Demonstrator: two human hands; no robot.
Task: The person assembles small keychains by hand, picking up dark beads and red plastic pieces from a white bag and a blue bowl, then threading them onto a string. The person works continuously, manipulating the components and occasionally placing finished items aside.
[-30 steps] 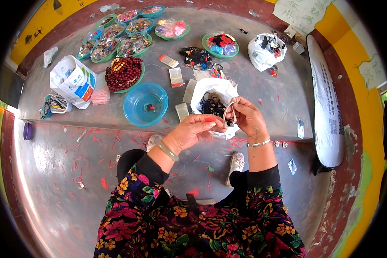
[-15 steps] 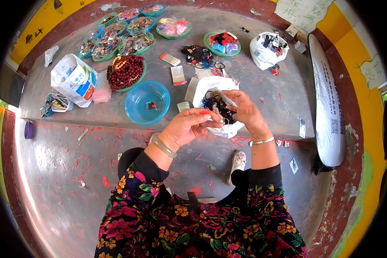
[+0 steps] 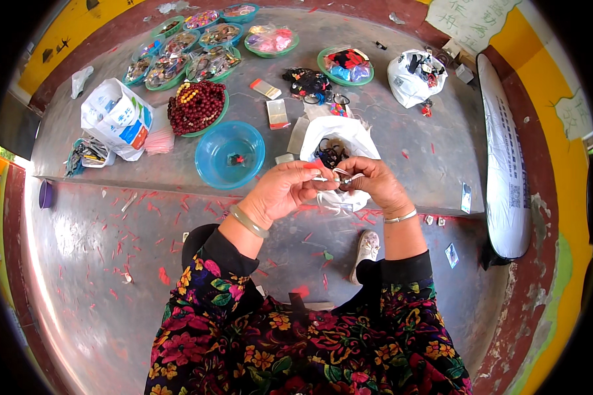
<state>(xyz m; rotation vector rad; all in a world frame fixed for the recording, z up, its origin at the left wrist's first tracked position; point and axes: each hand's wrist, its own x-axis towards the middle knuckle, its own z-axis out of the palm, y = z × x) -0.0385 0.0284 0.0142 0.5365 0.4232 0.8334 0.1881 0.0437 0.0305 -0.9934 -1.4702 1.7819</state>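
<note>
Band (image 3: 356,176): pale, near the white bag (image 3: 356,132)
Left hand (image 3: 288,186): pinching band and red scrap (image 3: 317,164)
Right hand (image 3: 379,184): pinching band
Blue bowl (image 3: 212,164): left of bag

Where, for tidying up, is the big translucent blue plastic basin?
In the head view, the basin is left of centre on the grey ledge, below and right of the round maroon beads.

The left hand (image 3: 284,189) and right hand (image 3: 380,186) partly cover a pale item (image 3: 344,177), too small to identify, and hide some of the white bag (image 3: 354,136) behind them. The red-and-dark bit (image 3: 236,159) inside the blue basin (image 3: 209,164) is equally unclear. The picture's lower edge cuts off the floral top (image 3: 296,359).
</note>
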